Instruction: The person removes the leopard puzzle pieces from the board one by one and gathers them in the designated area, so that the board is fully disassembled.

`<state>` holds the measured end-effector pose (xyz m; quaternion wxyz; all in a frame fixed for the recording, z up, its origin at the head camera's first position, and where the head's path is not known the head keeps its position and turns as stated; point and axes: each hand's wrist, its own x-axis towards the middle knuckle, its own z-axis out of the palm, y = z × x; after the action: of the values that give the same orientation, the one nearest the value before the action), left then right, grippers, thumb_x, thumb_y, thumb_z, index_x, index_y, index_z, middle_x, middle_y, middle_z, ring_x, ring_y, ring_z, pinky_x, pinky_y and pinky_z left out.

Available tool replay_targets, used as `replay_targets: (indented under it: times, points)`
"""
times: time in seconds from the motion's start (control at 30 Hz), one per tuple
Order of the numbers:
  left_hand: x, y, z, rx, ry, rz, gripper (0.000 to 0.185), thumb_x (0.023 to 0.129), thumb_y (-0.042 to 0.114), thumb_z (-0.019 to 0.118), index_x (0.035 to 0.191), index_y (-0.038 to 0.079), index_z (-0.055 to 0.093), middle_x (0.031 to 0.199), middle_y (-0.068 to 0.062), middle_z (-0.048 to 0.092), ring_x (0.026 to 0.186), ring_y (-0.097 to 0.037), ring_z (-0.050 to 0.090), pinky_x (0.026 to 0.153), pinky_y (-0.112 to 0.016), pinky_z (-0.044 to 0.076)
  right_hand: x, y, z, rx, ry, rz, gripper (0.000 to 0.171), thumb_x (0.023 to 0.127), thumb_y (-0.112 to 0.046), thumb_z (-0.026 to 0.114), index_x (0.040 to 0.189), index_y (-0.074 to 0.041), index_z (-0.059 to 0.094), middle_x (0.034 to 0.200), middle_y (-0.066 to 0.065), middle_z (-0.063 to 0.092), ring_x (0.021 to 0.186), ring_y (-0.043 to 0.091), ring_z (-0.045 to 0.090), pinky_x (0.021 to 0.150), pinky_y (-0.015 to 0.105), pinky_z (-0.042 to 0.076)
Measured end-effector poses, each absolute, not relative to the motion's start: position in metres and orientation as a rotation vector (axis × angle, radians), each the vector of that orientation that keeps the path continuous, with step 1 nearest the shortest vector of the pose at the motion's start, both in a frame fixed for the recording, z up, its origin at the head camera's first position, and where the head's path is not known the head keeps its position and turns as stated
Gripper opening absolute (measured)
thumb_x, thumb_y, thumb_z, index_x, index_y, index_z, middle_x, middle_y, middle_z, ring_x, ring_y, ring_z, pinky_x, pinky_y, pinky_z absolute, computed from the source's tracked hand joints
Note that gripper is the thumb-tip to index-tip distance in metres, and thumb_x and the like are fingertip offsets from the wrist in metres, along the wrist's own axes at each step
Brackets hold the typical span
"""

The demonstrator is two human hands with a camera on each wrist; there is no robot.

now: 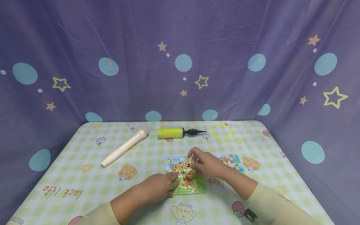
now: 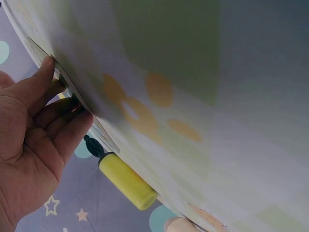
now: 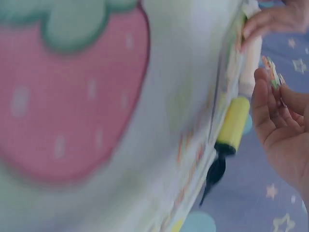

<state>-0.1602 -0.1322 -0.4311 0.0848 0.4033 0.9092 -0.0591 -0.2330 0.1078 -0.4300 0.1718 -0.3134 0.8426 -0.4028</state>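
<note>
A jigsaw puzzle (image 1: 185, 187) with a spotted cartoon leopard lies on the table in front of me. My left hand (image 1: 158, 187) rests on its left side, fingertips touching the board; in the left wrist view the thumb and fingers (image 2: 72, 130) spread along the board's edge. Above the puzzle's upper right part, my right hand (image 1: 208, 162) pinches a small puzzle piece (image 3: 273, 72) between thumb and fingers, lifted off the board in the right wrist view. More puzzle pieces (image 1: 234, 159) lie right of the board, partly hidden behind my right forearm.
Farther back lie a yellow hand pump (image 1: 170, 132) with a black nozzle and a thin yellow ring (image 1: 212, 132). A pale microphone-shaped stick (image 1: 123, 148) lies slantwise at the left. A purple curtain (image 1: 135, 93) stands behind the checked table (image 1: 70, 162).
</note>
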Motion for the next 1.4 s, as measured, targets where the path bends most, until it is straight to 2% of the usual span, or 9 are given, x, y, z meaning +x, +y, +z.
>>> replay_targets:
  times: [0.13, 0.4, 0.6, 0.8, 1.1, 1.4]
  points:
    - [-0.160, -0.132, -0.431, 1.197, 2.706, -0.183, 0.053, 0.087, 0.043, 0.057, 0.134, 0.019, 0.051, 0.142, -0.008, 0.041, 0.128, -0.022, 0.042, 0.092, -0.032, 0.046, -0.242, 0.134, -0.422, -0.810, 2.347, -1.249, 0.026, 0.094, -0.023, 0.056, 0.118, -0.022, 0.047, 0.092, 0.006, 0.060, 0.068, 0.028, 0.065, 0.059, 0.045, 0.053]
    - [-0.159, -0.134, -0.431, 1.193, 2.702, -0.185, 0.054, 0.087, 0.043, 0.056, 0.135, 0.019, 0.050, 0.143, -0.008, 0.040, 0.129, -0.022, 0.040, 0.094, -0.032, 0.045, -0.250, 0.183, -0.416, -0.659, 2.417, -1.191, 0.027, 0.093, -0.024, 0.057, 0.118, -0.018, 0.050, 0.089, 0.007, 0.060, 0.069, 0.035, 0.062, 0.054, 0.051, 0.050]
    - [-0.159, -0.134, -0.434, 1.203, 2.695, -0.213, 0.054, 0.088, 0.044, 0.055, 0.135, 0.020, 0.049, 0.143, -0.008, 0.039, 0.129, -0.021, 0.039, 0.095, -0.032, 0.044, -0.249, 0.205, -0.429, -0.544, 2.371, -1.152, 0.029, 0.092, -0.016, 0.058, 0.118, -0.009, 0.050, 0.087, 0.011, 0.060, 0.062, 0.036, 0.061, 0.051, 0.049, 0.051]
    - [-0.160, -0.134, -0.435, 1.184, 2.698, -0.208, 0.056, 0.087, 0.045, 0.056, 0.136, 0.020, 0.049, 0.144, -0.007, 0.038, 0.129, -0.021, 0.039, 0.095, -0.033, 0.044, -0.246, 0.213, -0.440, -0.419, 2.387, -1.102, 0.025, 0.089, -0.011, 0.062, 0.110, -0.003, 0.051, 0.080, 0.012, 0.063, 0.056, 0.031, 0.063, 0.051, 0.043, 0.053]
    - [-0.161, -0.133, -0.435, 1.190, 2.707, -0.199, 0.055, 0.087, 0.044, 0.056, 0.135, 0.019, 0.049, 0.144, -0.008, 0.039, 0.129, -0.022, 0.039, 0.095, -0.033, 0.044, -0.241, 0.216, -0.449, -0.359, 2.520, -0.960, 0.018, 0.086, -0.014, 0.066, 0.098, -0.006, 0.056, 0.060, 0.009, 0.062, 0.047, 0.026, 0.061, 0.047, 0.038, 0.051]
    - [-0.161, -0.132, -0.434, 1.208, 2.704, -0.185, 0.054, 0.087, 0.043, 0.057, 0.135, 0.018, 0.050, 0.143, -0.008, 0.039, 0.129, -0.022, 0.039, 0.095, -0.032, 0.044, -0.238, 0.215, -0.451, -0.299, 2.590, -0.886, 0.012, 0.085, -0.015, 0.067, 0.087, -0.010, 0.056, 0.064, 0.009, 0.059, 0.047, 0.024, 0.060, 0.046, 0.036, 0.050]
